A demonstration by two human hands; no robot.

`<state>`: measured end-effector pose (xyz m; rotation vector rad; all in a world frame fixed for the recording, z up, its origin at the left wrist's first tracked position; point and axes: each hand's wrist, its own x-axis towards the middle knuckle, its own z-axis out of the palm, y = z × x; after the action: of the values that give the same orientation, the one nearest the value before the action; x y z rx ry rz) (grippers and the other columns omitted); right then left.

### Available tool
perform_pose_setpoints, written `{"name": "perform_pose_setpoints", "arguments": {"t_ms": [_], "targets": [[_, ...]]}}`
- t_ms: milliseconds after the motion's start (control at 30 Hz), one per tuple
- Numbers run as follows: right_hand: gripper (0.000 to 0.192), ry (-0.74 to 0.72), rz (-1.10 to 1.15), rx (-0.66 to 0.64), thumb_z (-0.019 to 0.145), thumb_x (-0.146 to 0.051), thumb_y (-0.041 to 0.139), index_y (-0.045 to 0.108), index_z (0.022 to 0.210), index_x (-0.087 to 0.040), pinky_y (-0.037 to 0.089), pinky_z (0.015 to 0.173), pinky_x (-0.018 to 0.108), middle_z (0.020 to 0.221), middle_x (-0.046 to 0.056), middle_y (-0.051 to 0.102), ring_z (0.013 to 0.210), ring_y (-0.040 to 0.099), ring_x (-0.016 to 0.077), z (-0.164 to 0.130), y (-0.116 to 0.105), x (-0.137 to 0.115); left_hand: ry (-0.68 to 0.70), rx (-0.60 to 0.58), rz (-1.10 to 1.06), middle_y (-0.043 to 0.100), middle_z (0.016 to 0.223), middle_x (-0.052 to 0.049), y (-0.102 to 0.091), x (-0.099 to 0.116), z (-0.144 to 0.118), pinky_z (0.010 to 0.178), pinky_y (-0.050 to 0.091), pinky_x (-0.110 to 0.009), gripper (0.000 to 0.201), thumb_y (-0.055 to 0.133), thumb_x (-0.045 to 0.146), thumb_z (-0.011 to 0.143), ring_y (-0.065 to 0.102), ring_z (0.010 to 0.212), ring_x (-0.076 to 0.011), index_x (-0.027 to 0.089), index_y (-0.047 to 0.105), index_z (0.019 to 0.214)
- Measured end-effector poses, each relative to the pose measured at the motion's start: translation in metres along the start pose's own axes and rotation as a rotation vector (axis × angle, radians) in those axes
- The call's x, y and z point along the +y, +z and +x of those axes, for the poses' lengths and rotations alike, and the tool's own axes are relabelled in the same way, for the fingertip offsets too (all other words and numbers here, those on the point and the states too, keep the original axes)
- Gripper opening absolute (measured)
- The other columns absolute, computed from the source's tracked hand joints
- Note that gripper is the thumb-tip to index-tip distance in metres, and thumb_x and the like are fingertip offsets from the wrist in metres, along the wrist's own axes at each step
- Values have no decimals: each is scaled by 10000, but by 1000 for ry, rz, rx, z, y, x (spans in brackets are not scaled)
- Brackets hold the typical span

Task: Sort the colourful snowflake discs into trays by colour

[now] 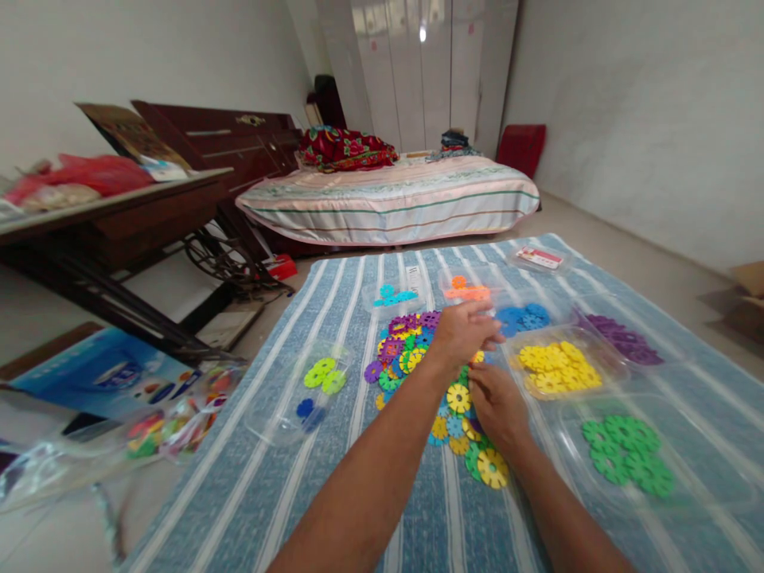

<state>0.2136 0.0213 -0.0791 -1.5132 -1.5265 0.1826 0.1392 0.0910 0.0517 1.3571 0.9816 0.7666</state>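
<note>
the two bare forearms come in from the bottom edge, nearest the lens. under them the striped blue cloth (310, 477) covers the floor, with a bed (394, 203) and white wardrobe (430, 72) beyond and a dark sewing table (107, 231) to the left. the mixed pile of plastic discs (411, 350) lies just under both hands, between the clear trays. the yellow discs tray (558, 368) sits just to the right of the left hand (465, 333), which hovers over the pile with fingers loosely curled; what it grips, i cannot tell. the right hand (496, 406), nearer the camera, rests half closed on the pile, fingertips touching a yellow disc (458, 397).
</note>
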Motion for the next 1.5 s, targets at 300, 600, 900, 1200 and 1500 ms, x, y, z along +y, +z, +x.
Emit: {"name": "perform_pose_setpoints", "arguments": {"t_ms": [300, 600, 900, 1200, 1500], "targets": [[214, 4, 10, 12, 792, -226, 467, 660, 883, -217, 474, 860, 382, 991, 62, 656, 952, 585, 197, -2, 2, 5, 147, 224, 572, 681, 878, -44, -33, -31, -20, 774, 474, -267, 202, 575, 174, 696, 613, 811, -160, 138, 662, 874], [240, 29, -15, 7, 797, -249, 454, 676, 873, -200, 462, 880, 396, 1010, 78, 663, 971, 583, 206, -4, -1, 1, 130, 401, 701, 641, 732, 7, -88, -74, -92, 655, 470, -238, 163, 505, 246, 753, 592, 650, -121, 165, 634, 809], [252, 48, 9, -31, 806, -307, 461, 681, 876, -207, 462, 880, 400, 1014, 70, 662, 955, 588, 204, -6, 0, 7, 307, 651, 1030, 639, 1011, -83, -107, -110, -101, 911, 451, -390, 191, 488, 186, 777, 570, 982, -211, 169, 620, 914], [258, 52, -9, -29, 809, -306, 455, 683, 872, -203, 460, 881, 407, 1013, 77, 663, 968, 585, 210, -6, -1, 5, 226, 649, 1114, 487, 1275, -161, -107, -127, -87, 1009, 375, -474, 424, 506, 377, 809, 437, 1202, -289, 134, 524, 1156], [256, 41, -12, -29, 808, -303, 455, 679, 885, -207, 456, 889, 407, 1019, 73, 660, 969, 581, 207, -6, 0, 6, 163, 587, 1053, 458, 1307, -176, -110, -121, -58, 1040, 322, -478, 626, 529, 486, 772, 389, 1255, -305, 120, 414, 1267]]}}
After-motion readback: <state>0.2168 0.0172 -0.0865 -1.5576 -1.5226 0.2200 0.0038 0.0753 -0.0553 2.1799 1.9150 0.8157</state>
